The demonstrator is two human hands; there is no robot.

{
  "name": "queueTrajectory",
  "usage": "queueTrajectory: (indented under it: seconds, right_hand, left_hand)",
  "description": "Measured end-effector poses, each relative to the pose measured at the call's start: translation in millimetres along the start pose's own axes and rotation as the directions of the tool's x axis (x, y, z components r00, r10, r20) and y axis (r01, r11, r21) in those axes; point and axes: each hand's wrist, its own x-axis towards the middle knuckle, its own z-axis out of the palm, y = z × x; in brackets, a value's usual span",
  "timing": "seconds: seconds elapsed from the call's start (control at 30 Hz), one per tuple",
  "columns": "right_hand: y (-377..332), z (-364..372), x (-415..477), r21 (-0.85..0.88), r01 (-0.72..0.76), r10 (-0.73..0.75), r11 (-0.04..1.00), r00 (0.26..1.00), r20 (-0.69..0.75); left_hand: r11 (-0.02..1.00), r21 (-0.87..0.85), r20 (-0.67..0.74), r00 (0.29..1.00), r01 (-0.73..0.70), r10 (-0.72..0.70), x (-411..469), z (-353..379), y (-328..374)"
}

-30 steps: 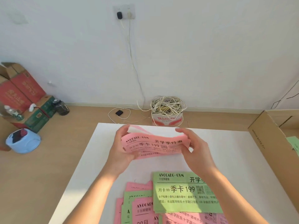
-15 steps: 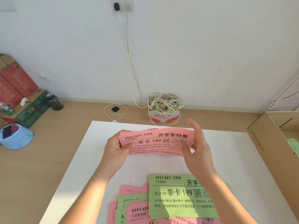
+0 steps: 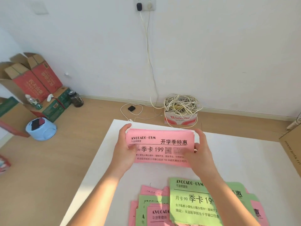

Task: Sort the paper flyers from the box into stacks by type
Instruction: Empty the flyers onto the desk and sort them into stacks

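White bench (image 3: 244, 160) on wood floor, cardboard box (image 3: 291, 149) at R edge. L hand (image 3: 123, 154) & R hand (image 3: 202, 154) grip pink flyer stack (image 3: 162, 144) by its ends over mid-bench, fingers (image 3: 124, 129) curled round the edges; mixed pink/green pile (image 3: 192, 201) lies nearer on bench

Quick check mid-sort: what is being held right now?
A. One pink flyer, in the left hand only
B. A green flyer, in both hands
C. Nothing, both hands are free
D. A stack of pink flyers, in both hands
D: the left hand and right hand each grip one end of the pink flyer stack, while the green flyer lies on the unsorted pile nearer the person.
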Motion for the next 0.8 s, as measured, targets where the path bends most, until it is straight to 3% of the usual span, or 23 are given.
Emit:
queueTrajectory:
  seconds: [0.17,0.33,0.4,0.5,0.57,0.63,0.8]
  right_hand:
    - [-13,58,6,-0.181,-0.023,0.053,0.983,0.985,0.166]
    - [-23,94,3,-0.319,0.094,-0.047,0.943,0.987,0.153]
    - [-27,101,0,-0.437,0.141,-0.097,0.888,0.988,0.121]
    - [-29,105,-8,-0.595,0.163,-0.119,0.787,0.986,0.114]
    - [-32,104,-17,-0.67,0.167,-0.1,0.723,0.985,0.138]
    - [-38,99,-29,-0.736,0.155,-0.06,0.659,0.986,0.153]
    - [-46,58,-74,-0.784,0.039,0.078,0.619,0.991,0.111]
  left_hand:
    - [0.97,0.224,-0.099,0.992,0.096,-0.075,27,-42,-19]
    - [0.936,0.347,-0.153,0.988,0.063,-0.01,50,-62,-27]
    - [0.901,0.435,-0.146,0.986,-0.012,0.083,57,-68,-30]
    - [0.74,0.608,0.088,0.951,-0.288,0.297,55,-71,-38]
    - [0.623,0.639,0.323,0.893,-0.451,0.314,43,-67,-46]
    - [0.54,0.664,0.466,0.85,-0.518,0.243,36,-63,-55]
    - [0.547,0.686,0.425,0.874,-0.48,0.234,51,-64,-61]
